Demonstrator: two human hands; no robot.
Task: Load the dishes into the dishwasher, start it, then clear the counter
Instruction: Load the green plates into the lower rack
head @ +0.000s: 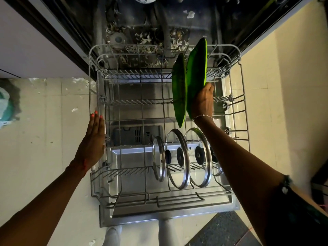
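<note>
In the head view, a wire rack of grey coated rods is seen drawn out over the lowered door, whose inner face is brushed steel with a dark plastic dispenser set in it.

Two green plates are found at two o'clock in the rack, side by side and nearly touching. Both are stood on edge, so only thin leaf-shaped profiles are shown. Their long axes run from six o'clock towards twelve, and their faces are turned to three and nine o'clock. The left green plate is seated lower. The right green plate is raised further towards one o'clock, its glossy rim catching bright light. Whether it sits between the tines cannot be told.

The right green plate is gripped at its near edge by the right hand, fingers curled over the rim. A beaded bracelet is worn at that wrist. The left hand is held flat with straight fingers pointing to twelve o'clock, laid against the rack's nine o'clock side, grasping nothing.

At five o'clock, a row of round glass lids with steel rims and black knobs is stood upright in the tines. Pale flaky debris is scattered on the tub floor at twelve o'clock. A dark textured mat is seen on the tiles at five o'clock.
</note>
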